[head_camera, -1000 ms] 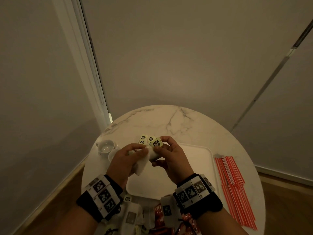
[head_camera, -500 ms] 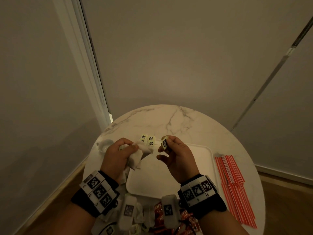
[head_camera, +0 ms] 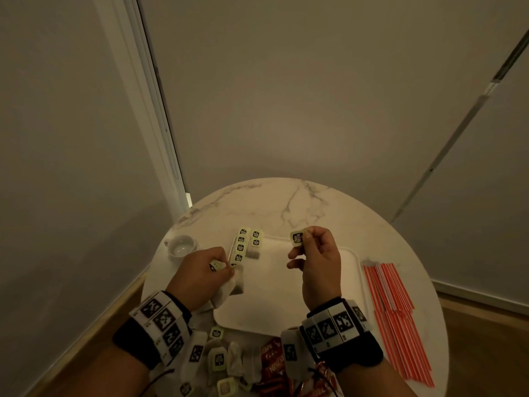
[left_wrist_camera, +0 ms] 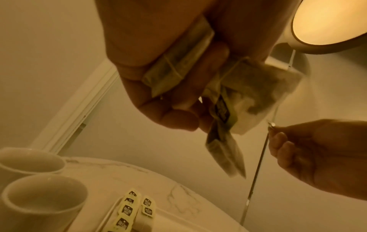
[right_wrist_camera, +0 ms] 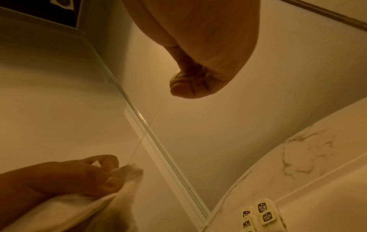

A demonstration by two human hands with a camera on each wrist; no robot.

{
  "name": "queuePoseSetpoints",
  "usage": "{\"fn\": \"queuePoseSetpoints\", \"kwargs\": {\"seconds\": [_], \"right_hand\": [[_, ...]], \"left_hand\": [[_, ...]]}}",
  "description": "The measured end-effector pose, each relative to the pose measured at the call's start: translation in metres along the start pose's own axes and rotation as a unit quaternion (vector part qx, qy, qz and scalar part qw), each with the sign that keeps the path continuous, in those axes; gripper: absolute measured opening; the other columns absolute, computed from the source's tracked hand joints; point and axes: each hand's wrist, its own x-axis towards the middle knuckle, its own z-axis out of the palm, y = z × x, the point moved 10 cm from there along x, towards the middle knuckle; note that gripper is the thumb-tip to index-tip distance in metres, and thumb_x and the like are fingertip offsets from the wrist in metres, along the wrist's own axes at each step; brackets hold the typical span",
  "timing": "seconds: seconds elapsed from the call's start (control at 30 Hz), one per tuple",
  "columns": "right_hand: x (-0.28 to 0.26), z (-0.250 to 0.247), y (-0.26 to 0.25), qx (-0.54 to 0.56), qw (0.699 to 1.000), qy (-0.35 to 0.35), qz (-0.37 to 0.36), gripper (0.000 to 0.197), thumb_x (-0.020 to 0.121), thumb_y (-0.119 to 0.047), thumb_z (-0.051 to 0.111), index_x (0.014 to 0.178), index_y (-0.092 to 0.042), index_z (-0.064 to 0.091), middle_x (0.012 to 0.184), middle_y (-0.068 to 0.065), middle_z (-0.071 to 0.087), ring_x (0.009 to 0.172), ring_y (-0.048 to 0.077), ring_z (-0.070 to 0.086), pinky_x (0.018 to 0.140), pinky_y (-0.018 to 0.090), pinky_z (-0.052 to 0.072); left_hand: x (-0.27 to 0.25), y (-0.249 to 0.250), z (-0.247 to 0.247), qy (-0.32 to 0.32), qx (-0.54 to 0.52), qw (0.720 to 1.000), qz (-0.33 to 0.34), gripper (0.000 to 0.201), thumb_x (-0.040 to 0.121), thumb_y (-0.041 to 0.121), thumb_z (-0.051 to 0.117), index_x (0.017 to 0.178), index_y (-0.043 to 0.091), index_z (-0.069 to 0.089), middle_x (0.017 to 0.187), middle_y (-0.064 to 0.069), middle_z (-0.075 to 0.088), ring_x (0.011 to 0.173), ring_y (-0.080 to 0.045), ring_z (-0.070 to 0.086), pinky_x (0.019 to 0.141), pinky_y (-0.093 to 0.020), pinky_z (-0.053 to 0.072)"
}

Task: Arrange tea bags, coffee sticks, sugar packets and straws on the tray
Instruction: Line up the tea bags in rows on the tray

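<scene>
My left hand (head_camera: 220, 270) grips a bunch of white tea bags (head_camera: 229, 287) above the left edge of the white tray (head_camera: 350, 255); the left wrist view shows the tea bags (left_wrist_camera: 248, 87) clamped in its curled fingers. My right hand (head_camera: 305, 239) pinches one green-edged tea bag tag (head_camera: 296, 238) above the tray, and a thin string (right_wrist_camera: 143, 138) runs from it down to the bags in the left hand (right_wrist_camera: 111, 171). Several tea bag tags (head_camera: 246, 243) lie in two rows at the tray's far left corner.
Two white cups (head_camera: 181, 245) stand left of the tray. Red-and-white straws (head_camera: 398, 313) lie in a fan on the round marble table (head_camera: 286, 207) at the right. Loose tea bags (head_camera: 219, 359) and red coffee sticks (head_camera: 273, 365) are heaped at the near edge.
My hands have drawn apart: the right one pulled a tag to the right and stretched its string, while the left one moved down and left with the bunch of tea bags.
</scene>
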Motion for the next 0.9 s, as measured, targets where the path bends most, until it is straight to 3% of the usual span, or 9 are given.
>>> {"fn": "queuePoseSetpoints", "kwargs": {"seconds": [0.17, 0.37, 0.5, 0.57, 0.63, 0.7, 0.77, 0.83, 0.9], "right_hand": [[0.007, -0.008, -0.004, -0.013, 1.000, 0.019, 0.004, 0.016, 0.098, -0.007, 0.045, 0.088, -0.013, 0.055, 0.082, 0.005, 0.059, 0.062, 0.012, 0.052, 0.043, 0.026, 0.041], [0.000, 0.018, 0.002, 0.170, 0.957, -0.197, 0.128, 0.008, 0.080, -0.009, 0.048, 0.073, -0.013, 0.050, 0.076, 0.006, 0.051, 0.060, 0.022, 0.048, 0.046, 0.028, 0.040], [-0.024, 0.026, 0.025, 0.136, 0.931, -0.305, 0.151, 0.020, 0.067, -0.022, 0.062, 0.061, -0.005, 0.051, 0.078, 0.014, 0.051, 0.055, 0.026, 0.050, 0.052, 0.031, 0.041], [-0.037, 0.030, 0.042, 0.070, 0.925, -0.327, 0.182, 0.024, 0.069, -0.024, 0.064, 0.068, -0.003, 0.052, 0.081, 0.016, 0.054, 0.056, 0.029, 0.056, 0.054, 0.033, 0.044], [-0.043, 0.034, 0.052, -0.001, 0.924, -0.326, 0.200, 0.024, 0.075, -0.020, 0.065, 0.087, -0.003, 0.053, 0.085, 0.016, 0.057, 0.059, 0.031, 0.061, 0.055, 0.034, 0.049], [-0.038, 0.040, 0.051, -0.076, 0.930, -0.312, 0.176, 0.031, 0.081, -0.021, 0.066, 0.108, -0.013, 0.055, 0.089, 0.014, 0.057, 0.058, 0.030, 0.061, 0.056, 0.035, 0.050], [-0.030, 0.051, 0.039, -0.137, 0.936, -0.301, 0.118, 0.030, 0.088, -0.027, 0.067, 0.116, -0.024, 0.057, 0.087, 0.007, 0.056, 0.057, 0.024, 0.057, 0.055, 0.033, 0.049], [-0.026, 0.064, 0.023, -0.199, 0.930, -0.305, 0.050, 0.019, 0.092, -0.030, 0.062, 0.107, -0.019, 0.063, 0.083, 0.004, 0.058, 0.060, 0.019, 0.054, 0.055, 0.031, 0.046], [-0.023, 0.072, 0.014, -0.262, 0.915, -0.306, -0.003, 0.023, 0.093, -0.035, 0.060, 0.092, -0.012, 0.066, 0.082, 0.010, 0.066, 0.062, 0.020, 0.055, 0.055, 0.033, 0.044]], "left_hand": [[-0.004, 0.009, 0.008, -0.021, 0.011, 1.000, 0.021, 0.029, 0.080, 0.010, 0.071, 0.060, 0.021, 0.053, 0.064, 0.007, 0.057, 0.061, -0.001, 0.052, 0.054, -0.009, 0.036], [0.004, -0.013, -0.009, 0.054, -0.143, 0.987, -0.056, 0.013, 0.083, 0.014, 0.071, 0.071, 0.015, 0.068, 0.073, 0.001, 0.066, 0.067, -0.013, 0.058, 0.056, -0.016, 0.045], [0.010, -0.004, -0.027, 0.115, -0.193, 0.973, -0.052, 0.010, 0.084, 0.014, 0.069, 0.074, 0.014, 0.071, 0.079, 0.002, 0.069, 0.072, -0.004, 0.061, 0.066, -0.016, 0.046], [0.012, 0.007, -0.028, 0.116, -0.199, 0.972, -0.043, 0.008, 0.084, 0.013, 0.069, 0.077, 0.011, 0.072, 0.079, 0.001, 0.069, 0.066, 0.004, 0.060, 0.059, -0.009, 0.046], [0.014, 0.014, -0.022, 0.092, -0.220, 0.970, -0.041, 0.008, 0.083, 0.013, 0.070, 0.077, 0.009, 0.072, 0.079, -0.002, 0.070, 0.068, 0.000, 0.062, 0.060, -0.013, 0.048], [0.017, 0.021, -0.012, 0.050, -0.215, 0.975, -0.032, 0.007, 0.082, 0.017, 0.071, 0.078, 0.011, 0.073, 0.083, -0.002, 0.072, 0.077, -0.009, 0.065, 0.069, -0.021, 0.051], [0.016, 0.028, 0.001, 0.005, -0.220, 0.975, -0.034, 0.008, 0.083, 0.017, 0.070, 0.081, 0.009, 0.072, 0.079, -0.001, 0.070, 0.070, -0.010, 0.063, 0.062, -0.021, 0.050], [0.011, 0.032, 0.013, -0.027, -0.259, 0.964, -0.052, 0.010, 0.086, 0.013, 0.066, 0.085, 0.004, 0.069, 0.060, 0.001, 0.062, 0.048, -0.008, 0.053, 0.045, -0.019, 0.041], [0.008, 0.029, 0.021, -0.043, -0.322, 0.943, -0.076, 0.011, 0.087, 0.009, 0.063, 0.087, -0.001, 0.065, 0.053, -0.003, 0.051, 0.038, -0.008, 0.040, 0.042, -0.021, 0.036]]}}
